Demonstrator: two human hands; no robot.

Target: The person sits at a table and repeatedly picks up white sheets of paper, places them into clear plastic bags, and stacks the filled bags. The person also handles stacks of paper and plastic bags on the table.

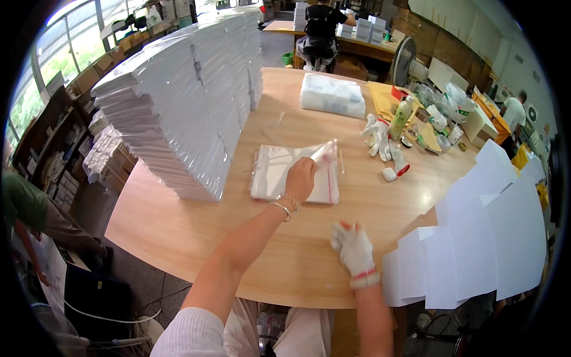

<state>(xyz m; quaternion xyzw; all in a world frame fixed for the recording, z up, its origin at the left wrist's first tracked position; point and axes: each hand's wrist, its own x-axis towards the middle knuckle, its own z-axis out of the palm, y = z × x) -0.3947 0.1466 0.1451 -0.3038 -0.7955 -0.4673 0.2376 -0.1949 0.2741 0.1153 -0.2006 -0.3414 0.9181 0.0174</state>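
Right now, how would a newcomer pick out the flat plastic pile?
On the wooden table, look right of the tall film-wrapped stack. Beneath the bare left hand lies the flat plastic pile. Unlike the bulky white bundle beyond it, it is low, clear and marked by a reddish line.

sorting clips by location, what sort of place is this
Likely a packing or paper-goods workshop: tall stacks of white plastic-wrapped packs, a pile of clear plastic sleeves, and a person seated at another worktable.
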